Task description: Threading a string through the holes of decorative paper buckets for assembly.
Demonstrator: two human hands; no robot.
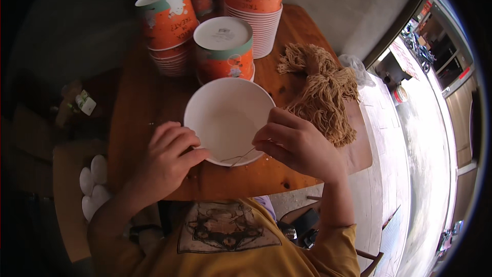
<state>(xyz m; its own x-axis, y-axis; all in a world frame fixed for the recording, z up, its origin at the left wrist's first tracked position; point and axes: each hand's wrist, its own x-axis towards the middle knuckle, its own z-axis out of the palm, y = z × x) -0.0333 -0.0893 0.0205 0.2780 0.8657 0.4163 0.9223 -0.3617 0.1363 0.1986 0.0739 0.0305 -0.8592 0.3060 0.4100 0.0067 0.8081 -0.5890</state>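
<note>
A white-lined paper bucket faces me with its round mouth on the wooden table. My left hand is closed at the bucket's lower left rim, the thumb lying along the edge and the fingers curled beside the wall. Over the right rim, my right hand pinches a thin brown string, which runs down across the bucket's lower rim. The string's far end near my left thumb is too fine to follow. A bundle of tan strings lies just beyond my right hand.
Stacks of upside-down orange paper buckets stand at the back, one short stack directly behind the open bucket. The wooden table ends close to my body. A crumpled plastic bag lies right; white oval objects sit on a cardboard box, lower left.
</note>
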